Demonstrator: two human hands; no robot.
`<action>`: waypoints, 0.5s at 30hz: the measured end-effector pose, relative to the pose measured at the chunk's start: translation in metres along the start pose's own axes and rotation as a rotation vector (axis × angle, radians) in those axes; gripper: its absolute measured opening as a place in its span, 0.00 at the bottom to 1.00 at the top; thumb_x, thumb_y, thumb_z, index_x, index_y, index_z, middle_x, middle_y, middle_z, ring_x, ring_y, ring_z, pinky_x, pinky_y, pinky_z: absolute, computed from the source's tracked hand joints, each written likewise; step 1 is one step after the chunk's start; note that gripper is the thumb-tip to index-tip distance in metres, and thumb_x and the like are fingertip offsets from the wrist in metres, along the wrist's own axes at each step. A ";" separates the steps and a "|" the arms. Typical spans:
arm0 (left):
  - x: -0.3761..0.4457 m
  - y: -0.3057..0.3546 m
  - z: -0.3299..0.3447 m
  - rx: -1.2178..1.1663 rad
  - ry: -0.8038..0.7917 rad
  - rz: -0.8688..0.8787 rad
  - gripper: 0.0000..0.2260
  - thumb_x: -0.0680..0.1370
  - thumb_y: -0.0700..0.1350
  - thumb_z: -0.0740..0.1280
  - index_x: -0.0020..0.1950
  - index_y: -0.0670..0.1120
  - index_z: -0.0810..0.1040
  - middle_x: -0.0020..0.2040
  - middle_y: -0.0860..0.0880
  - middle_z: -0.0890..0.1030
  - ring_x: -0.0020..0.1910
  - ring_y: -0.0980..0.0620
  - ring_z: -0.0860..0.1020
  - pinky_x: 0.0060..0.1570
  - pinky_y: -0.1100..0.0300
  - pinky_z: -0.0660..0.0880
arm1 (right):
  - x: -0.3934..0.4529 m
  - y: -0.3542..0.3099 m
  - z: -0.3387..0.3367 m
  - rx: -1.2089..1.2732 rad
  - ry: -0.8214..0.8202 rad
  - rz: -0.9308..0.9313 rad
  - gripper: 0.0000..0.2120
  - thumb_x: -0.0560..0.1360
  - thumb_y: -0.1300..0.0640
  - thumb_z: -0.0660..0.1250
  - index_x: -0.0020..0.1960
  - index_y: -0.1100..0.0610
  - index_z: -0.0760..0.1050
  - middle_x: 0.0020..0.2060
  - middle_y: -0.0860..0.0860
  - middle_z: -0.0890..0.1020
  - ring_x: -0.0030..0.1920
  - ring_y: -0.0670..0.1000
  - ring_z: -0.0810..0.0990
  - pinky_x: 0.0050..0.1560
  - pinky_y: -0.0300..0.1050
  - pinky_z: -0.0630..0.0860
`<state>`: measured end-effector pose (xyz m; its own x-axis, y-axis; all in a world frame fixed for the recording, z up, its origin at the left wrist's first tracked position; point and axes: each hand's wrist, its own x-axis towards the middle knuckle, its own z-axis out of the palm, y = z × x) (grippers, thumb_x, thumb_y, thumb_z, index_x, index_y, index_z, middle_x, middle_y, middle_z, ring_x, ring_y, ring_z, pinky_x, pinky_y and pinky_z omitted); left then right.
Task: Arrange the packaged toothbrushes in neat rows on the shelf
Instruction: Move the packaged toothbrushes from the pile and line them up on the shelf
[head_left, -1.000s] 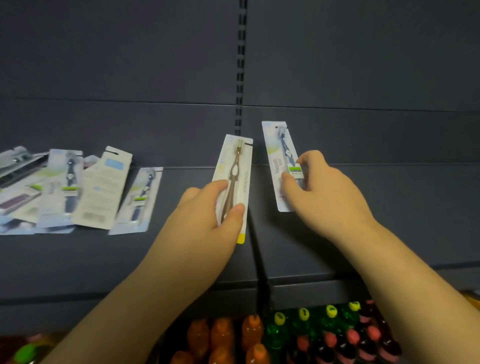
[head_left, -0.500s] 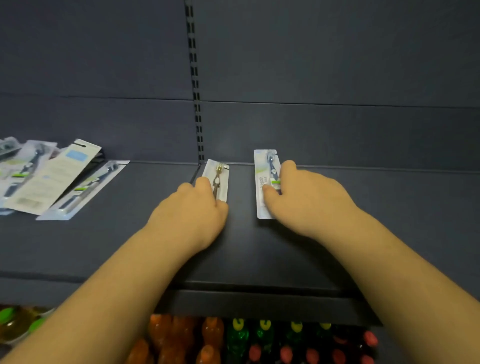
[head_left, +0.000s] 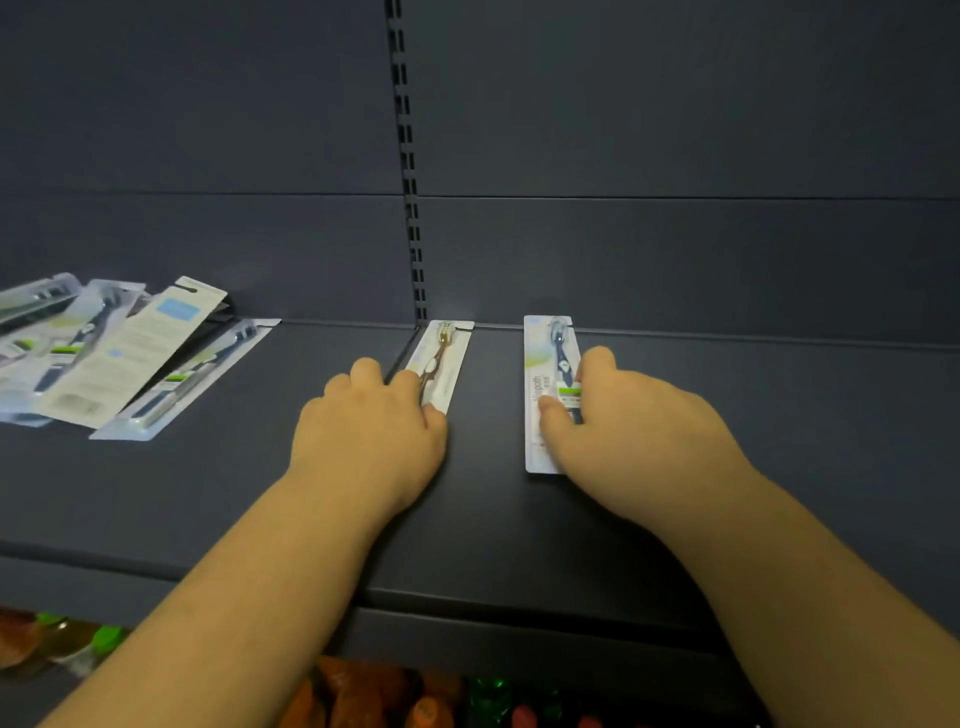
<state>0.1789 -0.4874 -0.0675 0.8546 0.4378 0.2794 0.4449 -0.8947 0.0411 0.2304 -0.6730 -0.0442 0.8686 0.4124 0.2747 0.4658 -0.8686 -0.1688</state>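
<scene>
Two packaged toothbrushes lie flat on the dark shelf (head_left: 493, 530), tops against the back wall. The brown toothbrush pack (head_left: 444, 358) is on the left, with my left hand (head_left: 371, 431) resting on its lower end, fingers curled over it. The blue toothbrush pack (head_left: 548, 384) lies a little to the right, parallel to it. My right hand (head_left: 628, 431) presses on this pack's lower right side, thumb on the card. Both hands hide the packs' lower parts.
A loose pile of several toothbrush packs (head_left: 104, 353) lies at the shelf's left, overlapping at odd angles. A slotted upright (head_left: 408, 171) runs down the back wall. Bottles with orange, green and red caps (head_left: 431, 701) stand on the shelf below.
Both packs went from held upright in the air to lying flat on the shelf against the back wall. My hands now press on them rather than carry them.
</scene>
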 end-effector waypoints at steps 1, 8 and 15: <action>0.001 -0.001 0.001 -0.009 0.000 0.005 0.17 0.80 0.55 0.49 0.59 0.49 0.71 0.51 0.47 0.67 0.52 0.44 0.71 0.47 0.51 0.69 | 0.001 0.000 0.000 0.003 -0.004 -0.001 0.13 0.80 0.42 0.53 0.50 0.52 0.60 0.35 0.47 0.73 0.32 0.46 0.70 0.31 0.47 0.63; -0.001 -0.006 0.006 0.046 0.042 0.053 0.21 0.80 0.60 0.49 0.62 0.49 0.70 0.56 0.45 0.69 0.53 0.43 0.70 0.49 0.49 0.68 | 0.005 0.008 0.003 0.064 -0.063 0.055 0.16 0.80 0.40 0.54 0.54 0.53 0.64 0.37 0.46 0.75 0.36 0.48 0.73 0.33 0.47 0.64; -0.017 -0.001 -0.007 0.056 0.180 0.360 0.22 0.78 0.59 0.50 0.63 0.51 0.73 0.53 0.48 0.75 0.48 0.48 0.72 0.42 0.54 0.70 | -0.012 0.022 -0.012 0.088 -0.022 0.110 0.16 0.79 0.39 0.55 0.55 0.50 0.65 0.38 0.45 0.76 0.38 0.47 0.76 0.33 0.47 0.68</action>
<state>0.1621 -0.4946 -0.0658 0.9002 0.0704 0.4297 0.1440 -0.9794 -0.1414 0.2283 -0.7001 -0.0399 0.9183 0.3224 0.2296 0.3795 -0.8820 -0.2794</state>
